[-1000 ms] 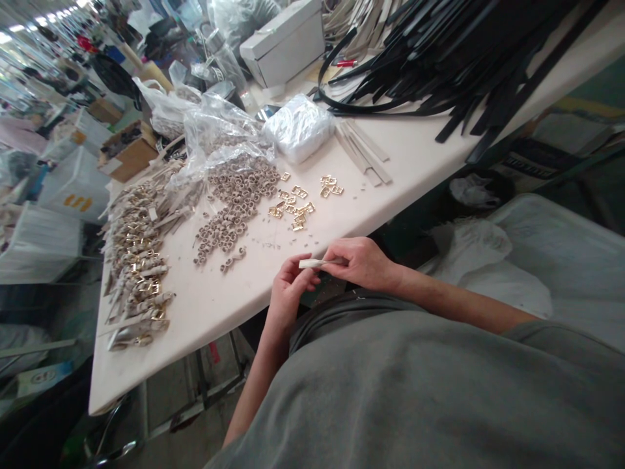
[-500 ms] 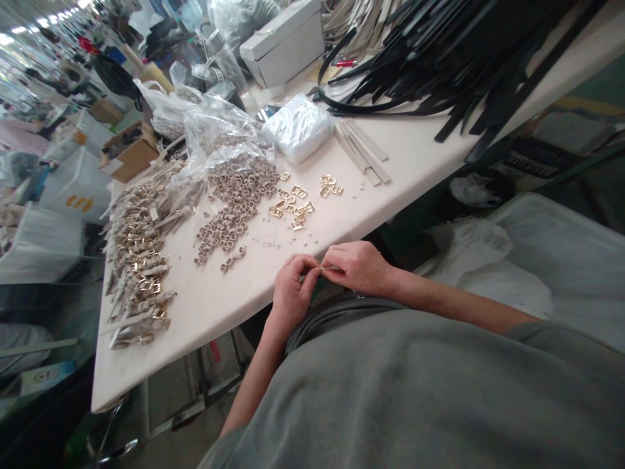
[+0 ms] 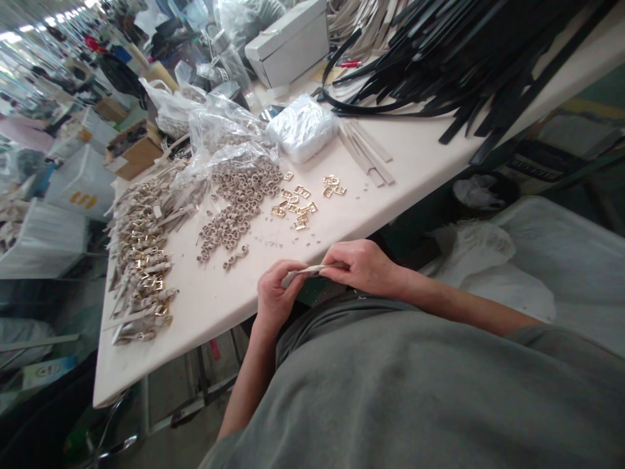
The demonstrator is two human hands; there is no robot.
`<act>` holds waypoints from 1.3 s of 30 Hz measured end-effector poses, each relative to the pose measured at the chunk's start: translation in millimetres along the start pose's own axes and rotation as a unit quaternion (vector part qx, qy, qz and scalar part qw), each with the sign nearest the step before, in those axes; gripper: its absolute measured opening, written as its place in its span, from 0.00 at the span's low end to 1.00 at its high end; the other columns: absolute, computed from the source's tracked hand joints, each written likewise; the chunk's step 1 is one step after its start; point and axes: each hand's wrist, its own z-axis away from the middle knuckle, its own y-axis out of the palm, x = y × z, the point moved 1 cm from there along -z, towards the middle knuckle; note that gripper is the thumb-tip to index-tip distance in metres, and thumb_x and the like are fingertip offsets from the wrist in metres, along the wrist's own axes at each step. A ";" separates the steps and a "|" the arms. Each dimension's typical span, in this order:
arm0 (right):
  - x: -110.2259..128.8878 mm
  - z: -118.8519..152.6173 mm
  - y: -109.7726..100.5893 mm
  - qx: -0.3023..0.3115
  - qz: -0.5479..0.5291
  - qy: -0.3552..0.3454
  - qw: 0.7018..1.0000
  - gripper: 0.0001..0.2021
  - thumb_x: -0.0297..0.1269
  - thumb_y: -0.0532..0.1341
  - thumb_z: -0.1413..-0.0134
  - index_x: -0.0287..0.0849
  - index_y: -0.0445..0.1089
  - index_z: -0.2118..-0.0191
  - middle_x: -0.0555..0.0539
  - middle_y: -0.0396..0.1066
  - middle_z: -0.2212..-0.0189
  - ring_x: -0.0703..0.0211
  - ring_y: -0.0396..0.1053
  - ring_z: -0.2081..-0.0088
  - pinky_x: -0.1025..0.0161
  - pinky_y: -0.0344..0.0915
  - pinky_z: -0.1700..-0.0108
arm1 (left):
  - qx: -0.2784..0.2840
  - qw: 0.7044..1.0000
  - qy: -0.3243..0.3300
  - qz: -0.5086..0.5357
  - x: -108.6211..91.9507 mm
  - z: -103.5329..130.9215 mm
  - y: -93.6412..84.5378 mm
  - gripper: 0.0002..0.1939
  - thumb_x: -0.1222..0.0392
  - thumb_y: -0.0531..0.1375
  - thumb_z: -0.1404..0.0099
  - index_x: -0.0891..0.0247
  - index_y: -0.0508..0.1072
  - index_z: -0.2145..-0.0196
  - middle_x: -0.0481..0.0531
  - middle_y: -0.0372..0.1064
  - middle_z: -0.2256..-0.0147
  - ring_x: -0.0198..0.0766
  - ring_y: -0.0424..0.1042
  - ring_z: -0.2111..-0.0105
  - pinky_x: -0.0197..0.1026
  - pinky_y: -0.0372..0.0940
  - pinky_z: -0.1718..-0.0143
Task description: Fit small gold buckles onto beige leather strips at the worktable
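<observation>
Pale strip (image 3: 311, 269) between both hands (image 3: 276, 293)

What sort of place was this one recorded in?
Probably a workshop or factory floor for belts or similar strap goods. A heap of long black straps lies on the worktable, along with loose gold-coloured buckles and a pile of small beige loops.

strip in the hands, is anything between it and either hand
Nothing visible: the left hand and the right hand both grip the strip directly. The gold buckles lie beyond on the table, out of the way.
</observation>
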 end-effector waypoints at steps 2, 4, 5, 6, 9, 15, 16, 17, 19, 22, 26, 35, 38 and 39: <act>-0.3 -2.1 -2.0 0.040 0.018 0.000 0.999 0.11 0.39 0.59 0.36 0.40 0.74 0.67 0.48 0.75 0.71 0.61 0.69 0.70 0.66 0.57 0.67 | 0.007 1.000 -0.031 -0.001 -0.1 0.6 2.8 0.07 0.54 0.66 0.39 0.58 0.80 0.71 0.50 0.75 0.72 0.39 0.71 0.69 0.39 0.64 0.62; -0.4 -4.0 -4.9 0.083 0.034 0.015 0.996 0.13 0.37 0.57 0.34 0.41 0.72 0.70 0.48 0.74 0.73 0.61 0.68 0.72 0.65 0.55 0.68 | 0.027 0.996 -0.074 0.028 2.5 0.2 6.1 0.11 0.51 0.64 0.37 0.60 0.79 0.72 0.50 0.75 0.74 0.38 0.70 0.72 0.38 0.64 0.65; -0.3 -4.8 -6.3 0.105 0.034 0.027 0.994 0.14 0.36 0.56 0.34 0.41 0.71 0.72 0.49 0.73 0.75 0.61 0.67 0.73 0.65 0.54 0.69 | 0.036 0.993 -0.099 0.055 4.7 0.0 7.9 0.13 0.50 0.63 0.37 0.61 0.79 0.73 0.50 0.75 0.75 0.38 0.71 0.73 0.38 0.65 0.66; -0.2 -5.5 -7.5 0.124 0.026 0.039 0.991 0.14 0.35 0.56 0.34 0.41 0.70 0.73 0.50 0.72 0.77 0.62 0.66 0.75 0.65 0.53 0.70 | 0.043 0.987 -0.126 0.088 7.3 -0.2 9.8 0.15 0.48 0.63 0.37 0.62 0.78 0.73 0.50 0.75 0.76 0.38 0.71 0.74 0.38 0.66 0.67; 0.4 -6.7 -9.1 0.146 -0.012 0.070 0.987 0.13 0.33 0.54 0.33 0.42 0.69 0.70 0.53 0.69 0.80 0.63 0.64 0.78 0.66 0.52 0.71 | 0.045 0.962 -0.197 0.186 15.3 0.7 15.8 0.17 0.45 0.64 0.39 0.63 0.77 0.73 0.50 0.74 0.77 0.36 0.71 0.78 0.38 0.68 0.70; -0.7 -6.4 -7.1 0.078 -0.062 0.101 0.990 0.11 0.34 0.51 0.33 0.42 0.70 0.59 0.53 0.70 0.78 0.62 0.67 0.73 0.67 0.57 0.67 | 0.039 0.926 -0.248 0.283 17.7 2.8 24.5 0.18 0.44 0.66 0.44 0.64 0.75 0.75 0.51 0.73 0.78 0.34 0.71 0.79 0.36 0.68 0.73; -0.7 -5.9 -6.8 0.068 -0.070 0.104 0.990 0.11 0.34 0.50 0.32 0.41 0.70 0.57 0.52 0.70 0.77 0.62 0.67 0.73 0.66 0.58 0.66 | 0.037 0.923 -0.248 0.291 16.7 2.6 25.2 0.18 0.44 0.66 0.45 0.64 0.75 0.75 0.51 0.74 0.78 0.34 0.71 0.79 0.36 0.68 0.73; -0.6 -5.5 -6.7 0.059 -0.076 0.104 0.990 0.12 0.35 0.50 0.32 0.41 0.70 0.56 0.52 0.71 0.76 0.62 0.67 0.72 0.66 0.58 0.66 | 0.034 0.922 -0.248 0.296 15.9 2.2 25.8 0.18 0.45 0.67 0.45 0.64 0.74 0.76 0.52 0.74 0.78 0.33 0.71 0.79 0.35 0.68 0.73; 0.2 -4.6 -6.5 0.040 -0.083 0.092 0.991 0.12 0.36 0.51 0.33 0.40 0.70 0.54 0.51 0.72 0.74 0.62 0.67 0.72 0.66 0.59 0.66 | 0.029 0.920 -0.246 0.304 14.9 1.3 26.8 0.18 0.45 0.67 0.45 0.65 0.75 0.76 0.52 0.74 0.77 0.32 0.70 0.79 0.35 0.68 0.73; 1.8 -3.3 -5.4 0.010 -0.089 0.061 0.994 0.11 0.39 0.57 0.37 0.41 0.71 0.53 0.49 0.75 0.69 0.62 0.68 0.71 0.65 0.61 0.65 | 0.024 0.918 -0.244 0.313 15.3 0.2 28.0 0.17 0.45 0.66 0.44 0.65 0.76 0.74 0.52 0.75 0.77 0.32 0.71 0.79 0.35 0.67 0.74; 2.6 -1.8 -2.2 -0.011 -0.068 0.022 0.997 0.11 0.39 0.63 0.41 0.42 0.72 0.54 0.47 0.77 0.63 0.60 0.71 0.66 0.65 0.64 0.62 | 0.018 0.917 -0.239 0.319 15.8 -0.6 29.1 0.17 0.46 0.66 0.44 0.64 0.76 0.74 0.50 0.73 0.78 0.33 0.70 0.79 0.36 0.67 0.73; -0.4 -3.0 9.3 0.017 -0.022 0.013 1.000 0.12 0.44 0.65 0.41 0.39 0.75 0.66 0.47 0.75 0.71 0.61 0.69 0.69 0.65 0.60 0.66 | 0.011 0.920 -0.222 0.323 16.5 2.2 32.7 0.17 0.46 0.66 0.43 0.64 0.74 0.75 0.47 0.71 0.79 0.32 0.68 0.79 0.35 0.66 0.72; -0.8 -4.5 8.9 0.053 -0.023 0.048 0.997 0.17 0.47 0.67 0.44 0.39 0.70 0.76 0.52 0.67 0.79 0.65 0.62 0.75 0.66 0.53 0.71 | 0.005 0.923 -0.218 0.316 18.1 5.2 32.8 0.17 0.47 0.66 0.42 0.64 0.73 0.76 0.46 0.70 0.80 0.32 0.68 0.79 0.35 0.65 0.72; -1.4 -4.9 7.9 0.066 -0.029 0.056 0.996 0.18 0.47 0.67 0.45 0.39 0.69 0.77 0.52 0.66 0.80 0.66 0.60 0.76 0.66 0.52 0.72 | 0.005 0.922 -0.220 0.317 18.6 5.8 32.7 0.17 0.47 0.67 0.42 0.64 0.72 0.76 0.46 0.69 0.80 0.32 0.68 0.79 0.35 0.65 0.73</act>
